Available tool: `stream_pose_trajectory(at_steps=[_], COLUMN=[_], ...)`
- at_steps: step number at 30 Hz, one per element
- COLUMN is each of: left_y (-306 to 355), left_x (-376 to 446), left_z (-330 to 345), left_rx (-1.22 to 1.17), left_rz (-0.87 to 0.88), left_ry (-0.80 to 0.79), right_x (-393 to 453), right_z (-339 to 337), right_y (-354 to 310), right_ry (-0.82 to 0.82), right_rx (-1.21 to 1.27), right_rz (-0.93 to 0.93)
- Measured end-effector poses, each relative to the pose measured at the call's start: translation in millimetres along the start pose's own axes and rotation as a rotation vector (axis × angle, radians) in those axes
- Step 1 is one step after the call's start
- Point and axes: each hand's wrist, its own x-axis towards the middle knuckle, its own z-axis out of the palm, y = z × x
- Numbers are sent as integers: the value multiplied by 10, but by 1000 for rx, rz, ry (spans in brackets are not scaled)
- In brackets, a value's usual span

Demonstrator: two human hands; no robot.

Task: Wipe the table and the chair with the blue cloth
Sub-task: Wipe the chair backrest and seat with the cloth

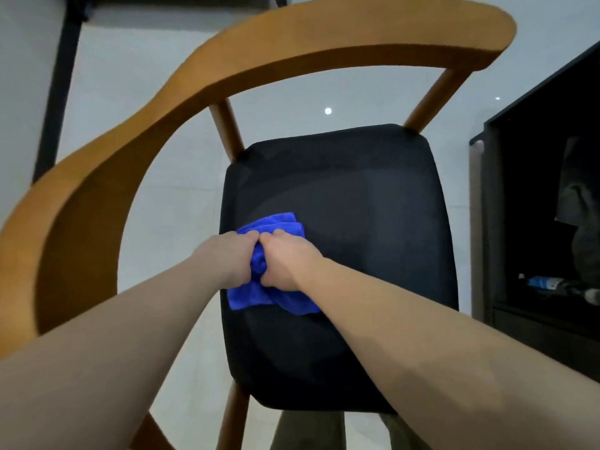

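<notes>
While both hands, left hand and right hand, grip the bunched blue cloth on the chair seat, it's the chair step, probably needing strokes across the unwiped seat beyond them.

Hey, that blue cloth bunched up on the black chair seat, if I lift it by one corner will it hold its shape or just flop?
Probably flop: the blue cloth already folds and bunches where both hands grip it. It looks like light, fuzzy microfibre, so it should lift easily. It likely drags rather than slides on the matte black seat.
</notes>
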Motion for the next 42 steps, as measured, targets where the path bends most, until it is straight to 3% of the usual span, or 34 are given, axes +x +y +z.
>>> stream_pose_trajectory(at_steps=[7,17,23,26,30,34,38,42], left_y=[238,1780,2754,3059,3084,2696,2334,2276], left_x=[134,499,742,869,997,935,902,961], left_z=[-106,-461,-647,-842,-1162,-1345,-1449,-1470], left_rx=[-150,-258,-243,-231,-237,-182,-594,-949], left_rz=[-45,101,176,201,148,176,192,261], left_ry=[-5,98,304,407,557,674,855,1018], right_x=[12,-682,-1123,-1219,-1154,-927,-739,-677], right_z=[-252,-865,-1120,-1214,-1463,-1704,-1703,-1725], right_y=[219,1612,2503,2820,2924,2680,2295,2061], right_ry=[-86,-85,113,291,563,699,975,1131], right_rx=[-67,-116,-82,-15,39,178,440,601], right_rz=[22,203,311,395,421,344,222,167])
